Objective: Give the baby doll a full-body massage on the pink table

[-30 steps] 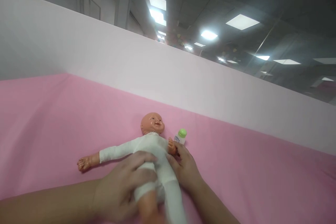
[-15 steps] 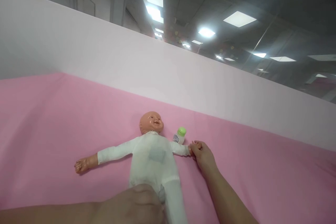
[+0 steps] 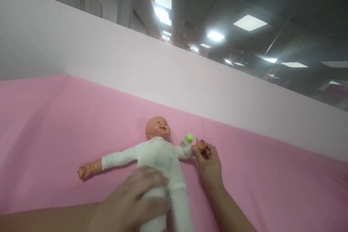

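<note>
L hand (image 3: 130, 203) nearest cam, fingers wrapped over the doll (image 3: 160, 163) at hip/upper leg, clenched on soft white cloth suit. Doll lies face up on pink sheet (image 3: 40, 127), smooth w/ faint creases; head and hands hard glossy plastic, arms spread. R hand (image 3: 208, 161) pinches doll's plastic hand. Just behind: small white bottle (image 3: 186, 141), rounded green cap, contents not visible. Far: plain white matte partition (image 3: 136, 69).

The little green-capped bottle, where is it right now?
The bottle lies on the pink sheet just right of the doll, by its head, beside the right hand.
</note>
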Tool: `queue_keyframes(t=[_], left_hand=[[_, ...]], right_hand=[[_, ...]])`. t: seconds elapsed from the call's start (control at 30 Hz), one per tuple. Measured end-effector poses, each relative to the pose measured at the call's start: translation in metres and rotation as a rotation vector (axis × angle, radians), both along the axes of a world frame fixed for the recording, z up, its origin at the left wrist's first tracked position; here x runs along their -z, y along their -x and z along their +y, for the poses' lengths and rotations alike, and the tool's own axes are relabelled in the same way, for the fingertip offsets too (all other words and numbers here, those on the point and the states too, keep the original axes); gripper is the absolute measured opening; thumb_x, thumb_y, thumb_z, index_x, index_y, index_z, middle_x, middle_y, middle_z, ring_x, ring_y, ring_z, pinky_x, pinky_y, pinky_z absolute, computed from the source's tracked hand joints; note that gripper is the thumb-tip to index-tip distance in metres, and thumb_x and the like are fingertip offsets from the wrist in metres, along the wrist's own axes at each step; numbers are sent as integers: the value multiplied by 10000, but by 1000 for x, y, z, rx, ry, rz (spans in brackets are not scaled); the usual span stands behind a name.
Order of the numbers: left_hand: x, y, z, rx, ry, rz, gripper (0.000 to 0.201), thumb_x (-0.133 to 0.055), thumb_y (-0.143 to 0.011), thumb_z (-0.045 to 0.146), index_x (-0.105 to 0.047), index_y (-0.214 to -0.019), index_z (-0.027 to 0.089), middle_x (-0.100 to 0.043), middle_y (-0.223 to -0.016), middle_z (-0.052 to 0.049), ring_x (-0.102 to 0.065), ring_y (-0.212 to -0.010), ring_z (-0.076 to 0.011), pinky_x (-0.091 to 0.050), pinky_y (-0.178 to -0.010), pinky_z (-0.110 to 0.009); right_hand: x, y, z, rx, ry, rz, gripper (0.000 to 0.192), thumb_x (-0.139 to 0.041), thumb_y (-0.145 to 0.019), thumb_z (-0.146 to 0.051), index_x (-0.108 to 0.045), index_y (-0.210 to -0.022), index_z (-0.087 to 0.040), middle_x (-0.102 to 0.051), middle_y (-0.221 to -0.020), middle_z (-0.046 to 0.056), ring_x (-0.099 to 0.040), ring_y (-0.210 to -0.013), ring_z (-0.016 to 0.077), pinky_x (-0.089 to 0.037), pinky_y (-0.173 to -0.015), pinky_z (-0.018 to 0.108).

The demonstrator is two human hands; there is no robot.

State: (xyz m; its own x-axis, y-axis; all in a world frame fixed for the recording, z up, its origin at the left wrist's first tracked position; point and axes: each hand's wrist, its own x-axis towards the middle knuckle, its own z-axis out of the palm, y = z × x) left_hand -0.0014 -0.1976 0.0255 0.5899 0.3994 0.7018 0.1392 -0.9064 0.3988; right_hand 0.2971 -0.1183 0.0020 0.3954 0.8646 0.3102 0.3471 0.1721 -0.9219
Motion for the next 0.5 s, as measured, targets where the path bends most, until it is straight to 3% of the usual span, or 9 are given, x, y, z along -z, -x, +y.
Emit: queue_keyframes(t=[0.1, 0.2, 0.33, 0.5], left_hand=[[9, 2, 10, -131, 1, -31, 446, -657, -830, 207, -562, -1254, 307, -576, -1390, -91, -560, -1256, -318, -515, -1034, -448], [11, 1, 23, -217, 77, 61, 430, -658, -803, 154, -622, -1208, 294, -572, -1394, -83, -559, -1272, -305, -509, -1056, -438], [9, -1, 37, -235, 256, 177, 449, -724, -749, 175, -679, -1180, 293, -604, -1332, -70, -579, -1247, -306, -496, -1075, -457], [11, -2, 42, -224, 304, 146, 474, -729, -751, 192, -675, -1205, 316, -615, -1287, -51, -596, -1210, -298, -512, -1045, -442]], right_hand=[[-2, 24, -13, -67, -47, -278, 398, -733, -851, -479, -670, -1156, -230, -739, -1126, 91, -700, -923, 250, -591, -836, 416], [0, 38, -18, -224, -190, -567, 240, -654, -918, -362, -728, -1125, -264, -747, -1110, 78, -672, -1026, 271, -561, -944, 469], [4, 41, -17, -378, -248, -745, 318, -546, -963, -235, -713, -1219, -320, -716, -1280, 36, -593, -1254, 269, -486, -1095, 510], [6, 37, -16, -402, -90, -743, 419, -536, -953, -230, -649, -1334, -365, -591, -1470, 18, -483, -1403, 277, -397, -1177, 558]])
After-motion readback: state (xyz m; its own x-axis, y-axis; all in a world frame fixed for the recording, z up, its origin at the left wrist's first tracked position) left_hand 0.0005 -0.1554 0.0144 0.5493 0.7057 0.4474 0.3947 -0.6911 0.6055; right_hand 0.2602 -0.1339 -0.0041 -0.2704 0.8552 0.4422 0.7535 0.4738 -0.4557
